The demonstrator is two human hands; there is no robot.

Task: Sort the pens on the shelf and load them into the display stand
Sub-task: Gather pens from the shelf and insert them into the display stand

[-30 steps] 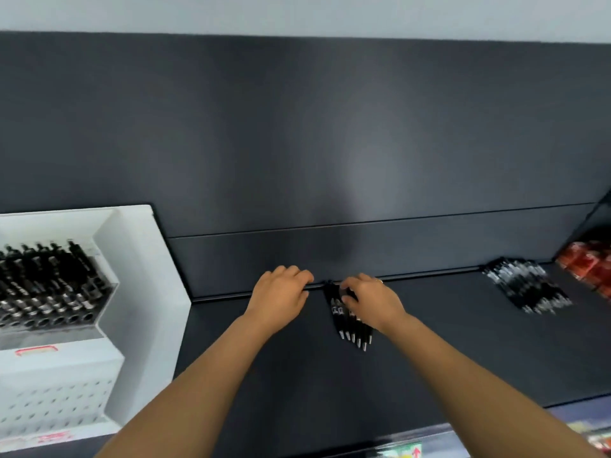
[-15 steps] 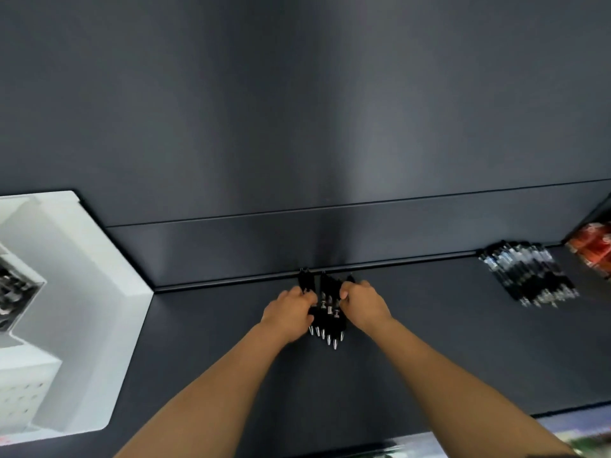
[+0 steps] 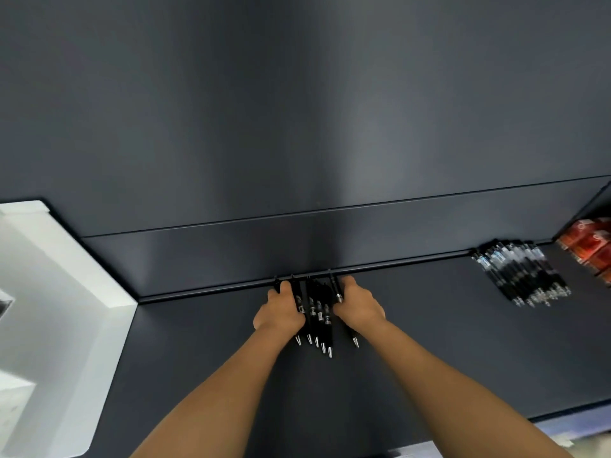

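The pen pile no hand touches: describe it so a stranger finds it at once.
Follow the dark shelf to its right end, where red packets lie. Just left of them, against the back ledge, lies the pen pile; unlike the black bundle between the left hand and right hand, it shows pale barrels.

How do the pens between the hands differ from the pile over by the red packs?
The middle pens look mostly black; the far pile shows pale parts. The left hand and right hand hold the middle pens; the far pile lies untouched. Both lie on the dark shelf.
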